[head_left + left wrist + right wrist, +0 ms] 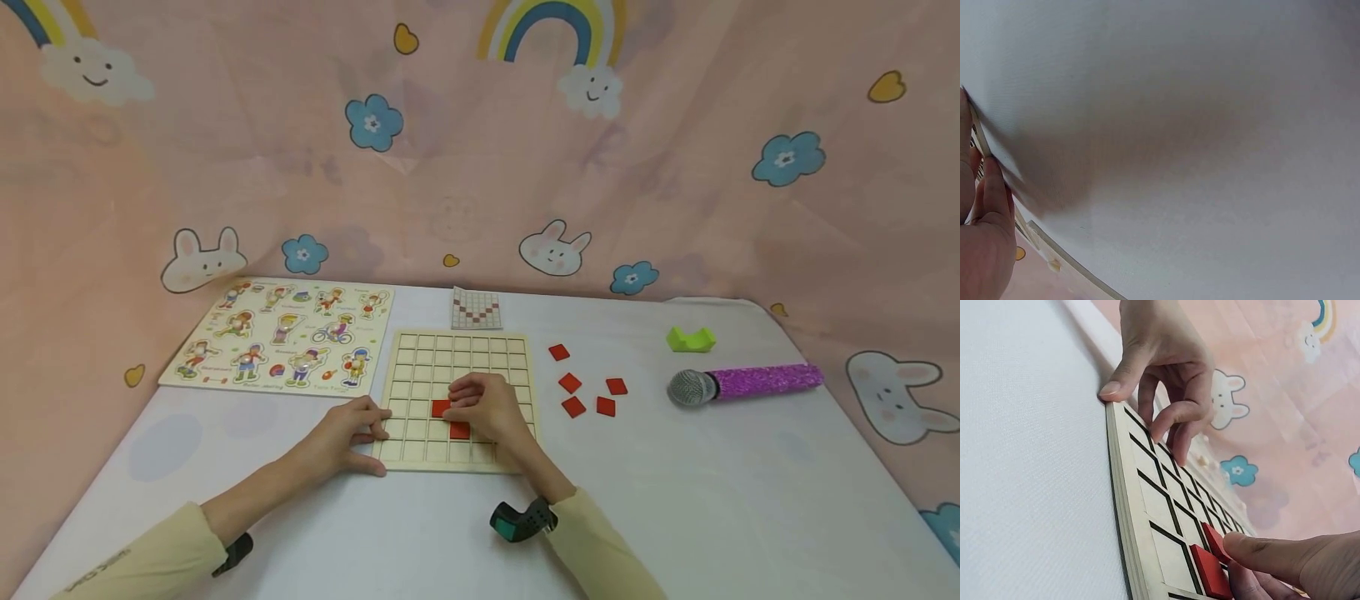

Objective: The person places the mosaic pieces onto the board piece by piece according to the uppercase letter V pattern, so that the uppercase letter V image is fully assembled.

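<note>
A pale wooden grid board (420, 437) lies flat, its squares outlined by grooves. My left hand (341, 437) holds its near left corner; the thumb is at the corner and the curled fingers touch the left edge. That hand (988, 237) shows only at the left border of the left wrist view. Over the board's middle, my right hand (491, 408) pinches a red square tile (440, 408), thumb against it in the right wrist view; its other fingers are partly hidden. A second red tile (1211, 572) sits in a square diagonally nearer me.
Several loose red tiles (573, 407) lie right of the board. Behind it stands a small pattern card (476, 310). A picture puzzle board (277, 342) is at left. A purple microphone (765, 382) and a green holder (691, 340) lie at right, before a pink backdrop.
</note>
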Demonstrator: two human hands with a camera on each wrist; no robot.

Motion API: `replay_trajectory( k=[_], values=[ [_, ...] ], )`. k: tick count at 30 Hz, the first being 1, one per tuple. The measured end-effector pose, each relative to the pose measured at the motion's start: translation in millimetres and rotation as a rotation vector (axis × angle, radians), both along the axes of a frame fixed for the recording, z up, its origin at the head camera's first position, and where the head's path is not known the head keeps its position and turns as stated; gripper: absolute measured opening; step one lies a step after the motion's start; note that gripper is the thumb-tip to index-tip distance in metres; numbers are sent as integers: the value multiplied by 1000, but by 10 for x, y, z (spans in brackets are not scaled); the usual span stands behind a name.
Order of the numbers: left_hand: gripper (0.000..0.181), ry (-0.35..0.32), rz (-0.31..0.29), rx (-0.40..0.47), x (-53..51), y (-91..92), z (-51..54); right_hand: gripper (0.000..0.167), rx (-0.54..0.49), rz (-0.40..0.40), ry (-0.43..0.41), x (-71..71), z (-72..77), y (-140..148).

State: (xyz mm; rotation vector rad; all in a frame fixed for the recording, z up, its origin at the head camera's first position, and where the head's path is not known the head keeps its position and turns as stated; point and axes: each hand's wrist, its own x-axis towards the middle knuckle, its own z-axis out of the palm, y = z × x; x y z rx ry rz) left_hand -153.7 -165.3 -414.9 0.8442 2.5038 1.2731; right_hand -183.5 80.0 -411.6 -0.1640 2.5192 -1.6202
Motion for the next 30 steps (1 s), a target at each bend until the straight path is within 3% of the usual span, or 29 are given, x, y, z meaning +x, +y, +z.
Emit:
replay_trajectory(
  k=[14,30],
  values=[
    [35,16,-2,-17,5,-6,25,27,-75,31,-17,10,24,16],
    [34,23,-3,-41,-16,3,29,27,-108,3,-33,33,24,160]
  ],
)
